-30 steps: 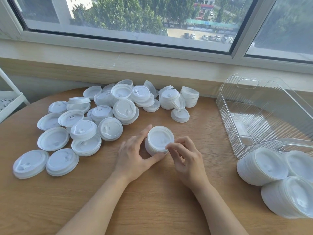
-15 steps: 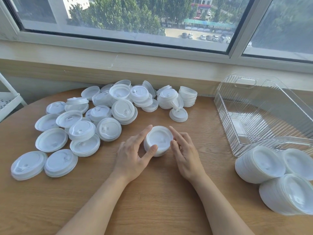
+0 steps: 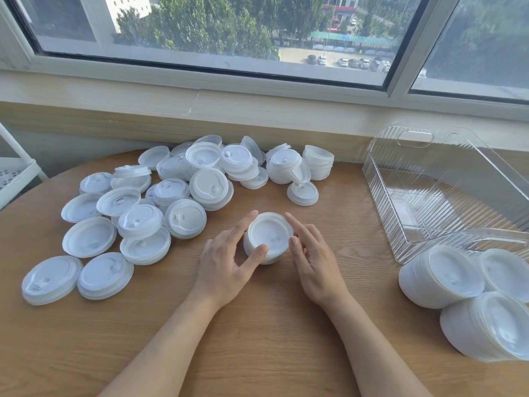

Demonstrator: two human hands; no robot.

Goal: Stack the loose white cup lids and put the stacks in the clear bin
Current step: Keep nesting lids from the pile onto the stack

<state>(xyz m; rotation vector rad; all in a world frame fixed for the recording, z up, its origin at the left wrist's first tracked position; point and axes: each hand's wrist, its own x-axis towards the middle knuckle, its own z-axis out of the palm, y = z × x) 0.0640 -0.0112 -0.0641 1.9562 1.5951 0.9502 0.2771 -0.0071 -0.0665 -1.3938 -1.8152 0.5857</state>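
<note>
Left hand (image 3: 226,263) cupping a short stack of lids (image 3: 269,237), thumb curled onto its near rim, forefinger along the far left side. Right hand (image 3: 313,263) flat against the stack's right side, fingers straight. Loose lids (image 3: 160,202) piled left of both hands, clear bin (image 3: 446,190) off right.

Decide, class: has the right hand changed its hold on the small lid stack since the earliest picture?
Yes. The right hand pinched the small lid stack earlier; now its fingers lie straight along its right side.
</note>
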